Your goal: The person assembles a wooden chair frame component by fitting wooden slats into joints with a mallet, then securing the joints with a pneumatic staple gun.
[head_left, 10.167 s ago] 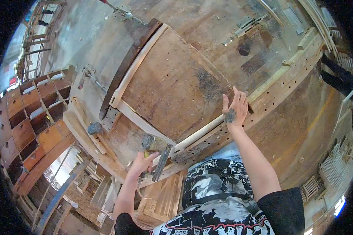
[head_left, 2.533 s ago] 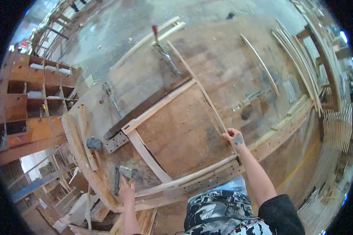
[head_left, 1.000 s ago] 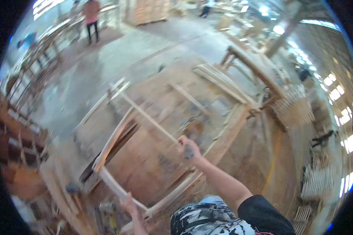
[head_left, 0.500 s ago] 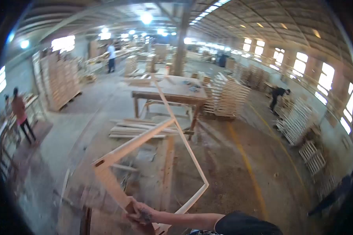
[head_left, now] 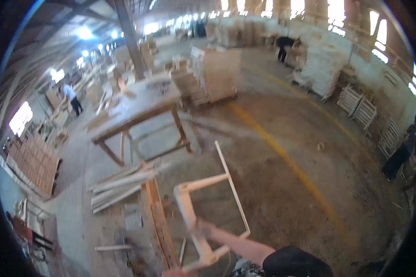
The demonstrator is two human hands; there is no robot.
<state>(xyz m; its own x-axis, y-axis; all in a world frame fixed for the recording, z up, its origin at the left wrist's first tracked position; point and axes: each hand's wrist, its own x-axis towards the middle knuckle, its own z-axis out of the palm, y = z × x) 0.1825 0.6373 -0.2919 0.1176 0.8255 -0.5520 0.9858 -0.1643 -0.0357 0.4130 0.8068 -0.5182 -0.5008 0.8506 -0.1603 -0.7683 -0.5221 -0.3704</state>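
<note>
right hand (head_left: 202,227): closed round wooden frame (head_left: 186,206) | left hand (head_left: 173,273): cut off, grip unclear | left of right hand: drilled beam (head_left: 159,218) | farther beyond: table (head_left: 141,121)

right arm (head_left: 247,247) stretches leftward, right hand (head_left: 202,228) gripping above the left hand (head_left: 174,273).

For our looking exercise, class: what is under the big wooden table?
Under the table, its legs, a low crossbar and floor show. The tabletop hides the far part, so anything there cannot be seen.
</note>
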